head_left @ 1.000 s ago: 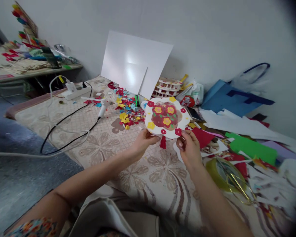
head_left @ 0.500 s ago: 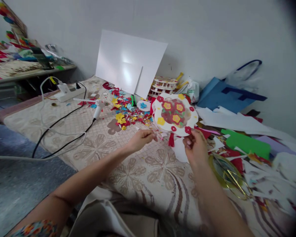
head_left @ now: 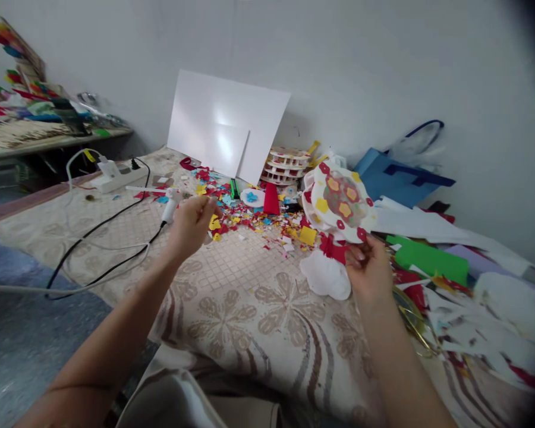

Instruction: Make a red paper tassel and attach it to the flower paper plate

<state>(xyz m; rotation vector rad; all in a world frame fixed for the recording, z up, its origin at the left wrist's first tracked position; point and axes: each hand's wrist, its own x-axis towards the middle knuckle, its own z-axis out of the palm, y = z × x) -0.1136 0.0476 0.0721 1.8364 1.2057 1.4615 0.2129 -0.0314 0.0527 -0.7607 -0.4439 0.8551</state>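
My right hand (head_left: 369, 267) grips the lower edge of a white scalloped ornament (head_left: 340, 202) decorated with red and yellow flowers, held tilted above the table. Red material hangs just under it, beside a white cloud-shaped piece (head_left: 326, 274) lying on the cloth. Over the left part of the table is my left hand (head_left: 194, 221), its fingers curled together; whether something small is between them I cannot make out. Just left of that hand lies a white glue gun (head_left: 171, 207) with a black cord. Small red, blue and yellow scraps (head_left: 232, 221) spread between the hands.
A white board (head_left: 227, 119) leans on the wall behind the scraps. Stacked white rings (head_left: 286, 165) stand right of it, and a blue bag (head_left: 395, 178) farther right. Green felt (head_left: 430, 261), white offcuts and gold-handled scissors (head_left: 421, 336) lie at right. A power strip (head_left: 118, 178) sits at left.
My left hand has moved left, away from the ornament and close to the glue gun. My right hand has shifted right with the ornament, which is more tilted. The white cloud-shaped piece shows more fully.
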